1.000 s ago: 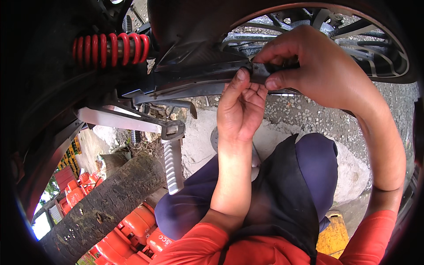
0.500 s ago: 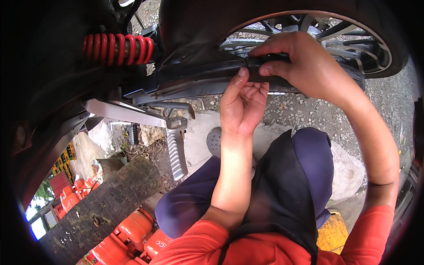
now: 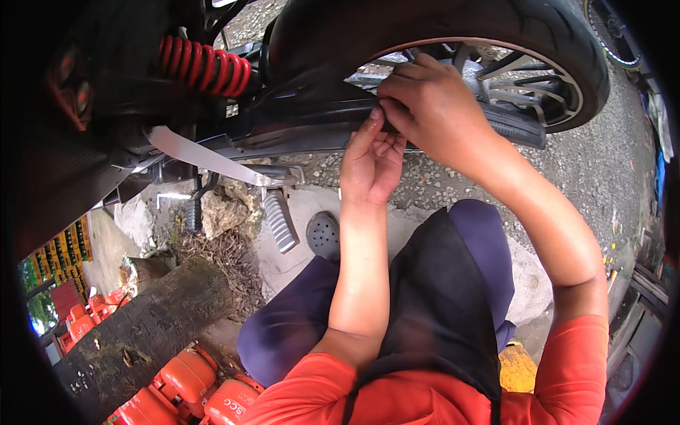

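Note:
A long black chain cover [image 3: 304, 117] runs beside the rear wheel [image 3: 570, 88] of a motorcycle. My left hand [image 3: 372, 166] grips its lower edge from underneath, the thumb pressed against the outer face and the fingers curled below. Just above and to the right, my right hand [image 3: 435, 106] bends over the cover's upper edge, its thumb and fingertips closed on it near the left thumb. The back of that hand hides part of the spokes, and I cannot make out any small part between its fingertips.
A red shock spring [image 3: 205, 65] sits at upper left. Below it a silver bracket [image 3: 205, 159] carries a ribbed footrest [image 3: 280, 219]. At lower left lie a log [image 3: 156, 312] and red gas cylinders [image 3: 188, 375]. A yellow object [image 3: 517, 368] is under me; gravel [image 3: 453, 177] lies beneath the wheel.
The view has shifted, so more of the tyre shows on the right. My right hand's fingers have drawn in closer to my left thumb; my left hand keeps its hold on the cover.

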Demonstrator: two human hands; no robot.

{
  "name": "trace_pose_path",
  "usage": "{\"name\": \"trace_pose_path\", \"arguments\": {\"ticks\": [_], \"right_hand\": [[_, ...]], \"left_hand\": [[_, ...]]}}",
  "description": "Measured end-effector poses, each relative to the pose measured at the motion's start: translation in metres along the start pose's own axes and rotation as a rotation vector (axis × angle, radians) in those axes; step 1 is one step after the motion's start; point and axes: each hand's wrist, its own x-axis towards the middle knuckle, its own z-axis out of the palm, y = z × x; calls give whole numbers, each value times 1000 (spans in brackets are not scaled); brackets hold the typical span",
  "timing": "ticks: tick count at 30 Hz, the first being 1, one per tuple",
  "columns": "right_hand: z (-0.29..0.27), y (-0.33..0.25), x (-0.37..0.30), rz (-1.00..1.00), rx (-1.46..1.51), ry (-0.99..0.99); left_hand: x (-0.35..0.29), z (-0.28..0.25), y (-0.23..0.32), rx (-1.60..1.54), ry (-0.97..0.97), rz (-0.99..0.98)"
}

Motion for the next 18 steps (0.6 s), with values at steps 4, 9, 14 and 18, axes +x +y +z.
{"name": "trace_pose_path", "arguments": {"ticks": [4, 9, 14, 18], "right_hand": [[1, -2, 1, 17, 4, -4], [2, 3, -11, 40, 92, 68], [5, 0, -9, -80, 8, 93], [2, 0, -3, -186, -60, 38]], "left_hand": [[3, -1, -2, -38, 16, 40], [2, 10, -8, -35, 52, 48], [0, 6, -12, 37, -22, 167], [1, 4, -13, 81, -2, 225]]}}
